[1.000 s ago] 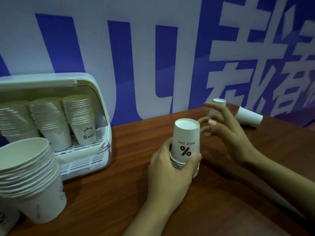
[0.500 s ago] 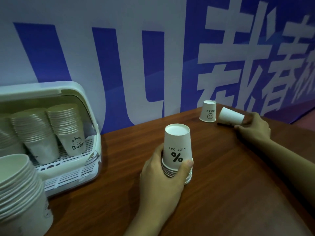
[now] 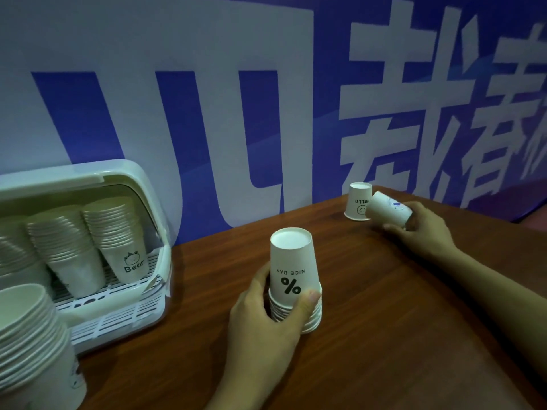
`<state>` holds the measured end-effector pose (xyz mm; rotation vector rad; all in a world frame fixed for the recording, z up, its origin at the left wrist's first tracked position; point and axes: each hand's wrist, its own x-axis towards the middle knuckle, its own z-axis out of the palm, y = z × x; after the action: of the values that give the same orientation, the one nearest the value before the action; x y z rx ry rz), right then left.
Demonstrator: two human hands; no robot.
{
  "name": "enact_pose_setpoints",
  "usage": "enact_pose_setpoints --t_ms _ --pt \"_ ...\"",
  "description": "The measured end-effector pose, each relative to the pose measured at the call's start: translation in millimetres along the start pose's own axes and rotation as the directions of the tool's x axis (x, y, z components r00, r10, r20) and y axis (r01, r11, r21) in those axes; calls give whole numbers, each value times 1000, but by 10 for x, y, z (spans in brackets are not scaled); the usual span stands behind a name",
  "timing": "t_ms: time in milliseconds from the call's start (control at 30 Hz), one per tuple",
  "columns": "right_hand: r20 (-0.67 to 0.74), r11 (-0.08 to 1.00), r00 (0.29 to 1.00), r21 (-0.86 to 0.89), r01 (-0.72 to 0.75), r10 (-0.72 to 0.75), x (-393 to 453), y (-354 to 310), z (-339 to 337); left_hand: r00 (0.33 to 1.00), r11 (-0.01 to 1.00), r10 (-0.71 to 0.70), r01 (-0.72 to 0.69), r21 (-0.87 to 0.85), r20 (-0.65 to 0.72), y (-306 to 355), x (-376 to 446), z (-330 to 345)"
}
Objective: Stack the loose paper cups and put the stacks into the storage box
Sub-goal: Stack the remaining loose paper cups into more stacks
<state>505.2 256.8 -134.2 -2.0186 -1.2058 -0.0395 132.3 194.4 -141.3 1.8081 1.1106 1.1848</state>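
Head view: loose cup [image 3: 388, 212], lying on the bench [image 3: 399, 335] half a second ago, is now lifted, gripped by the right hand [image 3: 420, 232]. Inverted stack [image 3: 294, 279] is held by the left hand [image 3: 266, 324]; next nesting is likely. HELLO cup [image 3: 356, 201] remains loose.

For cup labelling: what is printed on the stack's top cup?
Black percent sign on white, head view.

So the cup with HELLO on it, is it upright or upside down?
Upside down: the HELLO cup stands on its rim on the table, closed base up, print inverted.
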Motion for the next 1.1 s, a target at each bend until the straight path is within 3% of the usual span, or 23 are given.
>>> enact_pose_setpoints --t_ms 133,233,333,400,667,833,1100 --pt "-130 935 984 319 158 -122 -203 -504 -325 999 999 -37 37 8 14 31 -6 -7" --pt "-100 786 955 548 286 -278 -444 -1089 -642 1000 1000 -27 27 -15 0 56 -19 -17" --pt "-26 764 871 468 444 -491 -837 -1537 -795 1000 1000 4 -5 -10 -22 74 -33 -19" --pt "12 744 836 463 482 -549 -1036 -1698 -788 1000 1000 12 -13 -15 -20 88 -41 -26" --pt "20 689 823 558 462 -568 -1175 -1808 -813 998 998 66 -66 -15 -7 82 -40 -33" --pt "165 783 789 348 515 -592 -1239 -1858 -644 997 997 71 -71 1 -2 77 -29 -4" --pt "312 803 751 365 471 -582 -1291 -1813 -344 997 994 -70 71 -85 11 -9 -20 -43"
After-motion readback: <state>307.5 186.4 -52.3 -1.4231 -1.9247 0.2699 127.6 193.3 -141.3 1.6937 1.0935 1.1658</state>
